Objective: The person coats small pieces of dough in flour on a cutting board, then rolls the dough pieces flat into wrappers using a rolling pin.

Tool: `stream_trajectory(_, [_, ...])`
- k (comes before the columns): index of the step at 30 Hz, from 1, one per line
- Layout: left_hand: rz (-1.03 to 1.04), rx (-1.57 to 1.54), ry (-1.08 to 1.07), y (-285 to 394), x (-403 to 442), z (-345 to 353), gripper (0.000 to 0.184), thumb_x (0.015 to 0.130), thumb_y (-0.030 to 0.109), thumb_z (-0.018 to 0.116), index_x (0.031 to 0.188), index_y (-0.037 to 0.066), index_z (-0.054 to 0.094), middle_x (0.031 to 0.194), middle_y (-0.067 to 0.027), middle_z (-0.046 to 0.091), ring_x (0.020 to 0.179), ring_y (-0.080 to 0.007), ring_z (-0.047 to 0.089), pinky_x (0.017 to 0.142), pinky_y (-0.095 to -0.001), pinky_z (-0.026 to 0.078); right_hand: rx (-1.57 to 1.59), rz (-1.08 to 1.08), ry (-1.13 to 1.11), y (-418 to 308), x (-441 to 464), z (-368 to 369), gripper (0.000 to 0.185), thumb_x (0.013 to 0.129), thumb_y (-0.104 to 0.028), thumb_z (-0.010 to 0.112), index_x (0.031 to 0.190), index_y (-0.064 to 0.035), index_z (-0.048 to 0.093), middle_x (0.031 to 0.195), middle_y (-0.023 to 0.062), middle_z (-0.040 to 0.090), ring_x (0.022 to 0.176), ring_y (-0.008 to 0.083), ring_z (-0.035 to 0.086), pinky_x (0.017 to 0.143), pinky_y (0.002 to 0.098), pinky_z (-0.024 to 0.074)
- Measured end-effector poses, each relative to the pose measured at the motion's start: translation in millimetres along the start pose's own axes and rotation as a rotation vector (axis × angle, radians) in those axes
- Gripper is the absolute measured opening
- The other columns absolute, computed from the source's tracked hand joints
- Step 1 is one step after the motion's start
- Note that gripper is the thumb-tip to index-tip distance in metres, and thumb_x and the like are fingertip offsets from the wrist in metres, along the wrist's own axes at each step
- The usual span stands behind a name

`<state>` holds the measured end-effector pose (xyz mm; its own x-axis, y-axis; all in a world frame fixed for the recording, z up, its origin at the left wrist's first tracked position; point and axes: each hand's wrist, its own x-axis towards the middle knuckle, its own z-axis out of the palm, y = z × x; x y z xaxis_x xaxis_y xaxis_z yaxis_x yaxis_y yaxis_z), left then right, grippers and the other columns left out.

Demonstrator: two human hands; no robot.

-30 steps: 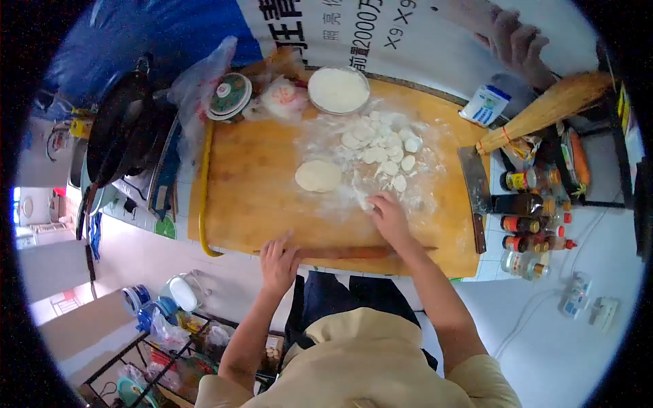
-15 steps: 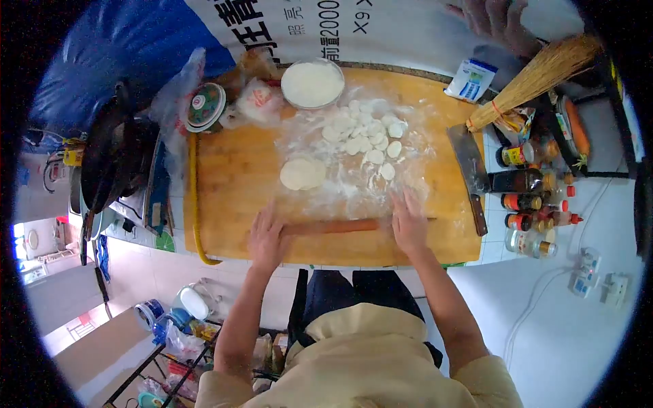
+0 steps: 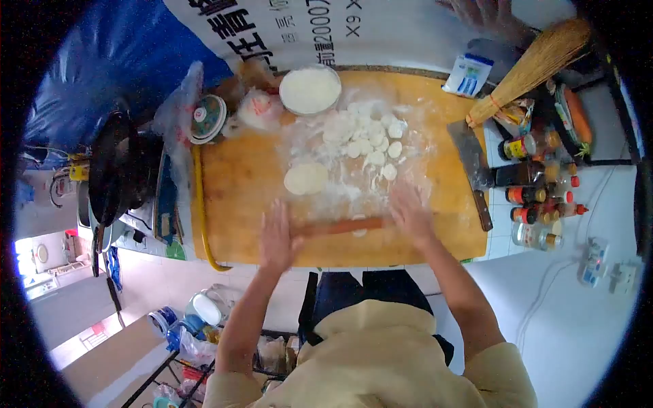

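A wooden rolling pin lies crosswise near the front of the floury wooden board. My left hand rests flat on its left end, fingers stretched forward. On the right end lies my right hand, its fingers also extended and somewhat blurred. A small pale piece of dough shows at the pin's middle, partly hidden under it. Beyond the left hand is a stack of flat round dough wrappers. Many small dough discs lie in scattered flour farther back.
At the back stands a bowl of flour, beside a plastic bag and a lidded tin. A cleaver lies along the right edge, near a straw brush and several sauce bottles. Dark pans are at left.
Both palms have shifted slightly along the rolling pin, which now sits over a visible small piece of dough. The whole view has moved a little with the head.
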<state>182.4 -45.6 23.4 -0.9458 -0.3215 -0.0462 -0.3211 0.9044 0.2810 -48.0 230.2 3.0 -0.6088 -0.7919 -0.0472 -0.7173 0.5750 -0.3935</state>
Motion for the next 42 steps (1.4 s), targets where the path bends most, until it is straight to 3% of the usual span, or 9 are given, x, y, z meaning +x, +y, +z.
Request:
stream_trajectory(3, [0.028, 0.014, -0.272, -3.7, -20.7, -1.9, 0.088, 0.081, 0.040, 0.062, 0.145, -0.002, 0.021, 0.151, -0.0216, 0.024, 0.141, -0.0347, 0.021, 0.115, -0.0492, 0.015, -0.058, -0.036, -0.061, -0.6, -16.5, 2.4, 0.059, 0.089, -0.027, 0.056, 0.143, -0.0133, 0.035, 0.152, 0.0132, 0.026, 0.138, 0.0363, 0.027, 0.110, 0.0516, 0.0267])
stream_trajectory(10, [-0.020, 0.019, 0.149, -9.7, 26.2, 0.6, 0.092, 0.076, 0.041, 0.066, 0.146, 0.002, 0.022, 0.152, -0.0194, 0.024, 0.141, -0.0340, 0.021, 0.115, -0.0496, 0.014, -0.015, -0.088, 0.026, 1.1, 26.9, -14.5, 0.057, 0.091, -0.030, 0.054, 0.142, -0.0133, 0.037, 0.153, 0.0106, 0.025, 0.139, 0.0356, 0.025, 0.112, 0.0529, 0.0212])
stream_trajectory(12, [-0.050, 0.067, -0.177, 4.7, -5.0, -8.6, 0.089, 0.078, 0.042, 0.064, 0.147, 0.003, 0.021, 0.152, -0.0184, 0.024, 0.142, -0.0330, 0.020, 0.115, -0.0510, 0.012, -0.047, -0.109, -0.041, 6.6, -11.2, -5.8, 0.057, 0.090, -0.027, 0.053, 0.142, -0.0115, 0.037, 0.153, 0.0125, 0.025, 0.137, 0.0367, 0.027, 0.112, 0.0512, 0.0206])
stream_trajectory(15, [0.025, 0.051, -0.279, -8.3, -36.2, 4.3, 0.087, 0.081, 0.041, 0.061, 0.146, 0.001, 0.022, 0.152, -0.0184, 0.024, 0.142, -0.0319, 0.021, 0.115, -0.0518, 0.012, -0.052, -0.130, -0.089, 2.9, -22.1, -2.5, 0.057, 0.089, -0.024, 0.053, 0.142, -0.0099, 0.036, 0.152, 0.0144, 0.025, 0.136, 0.0376, 0.029, 0.112, 0.0496, 0.0202])
stream_trajectory(20, [-0.063, 0.099, 0.094, -16.0, 33.1, 6.4, 0.087, 0.080, 0.040, 0.064, 0.146, 0.000, 0.022, 0.151, -0.0184, 0.025, 0.142, -0.0318, 0.020, 0.116, -0.0488, 0.012, 0.123, -0.035, 0.006, -5.7, 25.5, -21.7, 0.059, 0.090, -0.025, 0.053, 0.143, -0.0084, 0.034, 0.152, 0.0154, 0.025, 0.137, 0.0372, 0.028, 0.112, 0.0485, 0.0209])
stream_trajectory(27, [0.017, -0.105, -0.262, -12.9, -35.4, 11.4, 0.093, 0.078, 0.041, 0.066, 0.147, 0.001, 0.018, 0.153, -0.0215, 0.020, 0.142, -0.0386, 0.017, 0.115, -0.0503, 0.012, 0.035, -0.093, -0.154, 3.0, -6.3, -11.4, 0.060, 0.090, -0.023, 0.055, 0.144, -0.0092, 0.034, 0.151, 0.0156, 0.028, 0.138, 0.0354, 0.028, 0.114, 0.0461, 0.0209])
stream_trajectory(31, [-0.060, 0.079, 0.020, -21.9, 28.0, 10.7, 0.093, 0.080, 0.039, 0.065, 0.147, 0.000, 0.015, 0.154, -0.0203, 0.017, 0.142, -0.0377, 0.016, 0.115, -0.0493, 0.012, 0.044, -0.069, -0.035, 2.9, 43.3, -20.5, 0.064, 0.088, -0.028, 0.058, 0.144, -0.0079, 0.033, 0.151, 0.0164, 0.028, 0.138, 0.0344, 0.027, 0.113, 0.0509, 0.0193])
stream_trajectory(37, [0.045, -0.040, -0.253, -13.9, -38.5, 10.9, 0.091, 0.079, 0.042, 0.064, 0.146, 0.000, 0.020, 0.151, -0.0185, 0.026, 0.142, -0.0315, 0.021, 0.116, -0.0498, 0.012, -0.049, -0.151, -0.190, 3.7, -23.5, -11.4, 0.057, 0.089, -0.022, 0.055, 0.142, -0.0088, 0.037, 0.151, 0.0159, 0.027, 0.138, 0.0346, 0.027, 0.112, 0.0507, 0.0235])
stream_trajectory(42, [-0.052, 0.044, -0.005, -29.2, 39.2, 9.8, 0.090, 0.079, 0.040, 0.063, 0.147, 0.000, 0.018, 0.151, -0.0190, 0.025, 0.142, -0.0320, 0.019, 0.115, -0.0500, 0.012, 0.025, -0.075, 0.023, 7.3, 38.1, -11.4, 0.058, 0.089, -0.023, 0.053, 0.142, -0.0055, 0.036, 0.152, 0.0169, 0.025, 0.137, 0.0347, 0.030, 0.110, 0.0462, 0.0278])
